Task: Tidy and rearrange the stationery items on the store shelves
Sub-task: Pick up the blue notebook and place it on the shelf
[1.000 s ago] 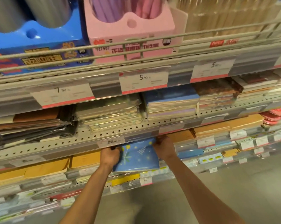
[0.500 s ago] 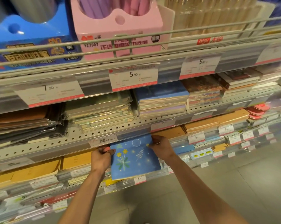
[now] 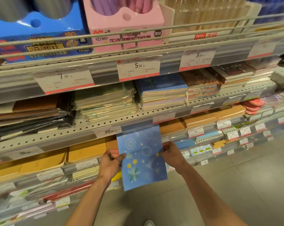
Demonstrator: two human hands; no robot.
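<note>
A blue notebook (image 3: 142,158) with yellow flowers and firework rings on its cover hangs in front of the shelves, almost wholly out in the open. My left hand (image 3: 111,162) pinches its left edge. On the opposite edge my right hand (image 3: 170,154) pinches it. A stack of notebooks with the same blue cover (image 3: 162,92) lies on the shelf above, under the 5.90 price tag (image 3: 138,67).
Tiered shelves with a perforated rail (image 3: 105,123) hold a greenish notebook stack (image 3: 105,103), dark wrapped books (image 3: 27,115), brown envelopes (image 3: 87,150) and orange pads (image 3: 201,119). Pink (image 3: 125,25) and blue pen boxes (image 3: 38,36) stand behind a wire guard on top. Grey floor lies at lower right.
Both hands have drawn the blue notebook out from the low shelf and toward me. It now shows its full cover.
</note>
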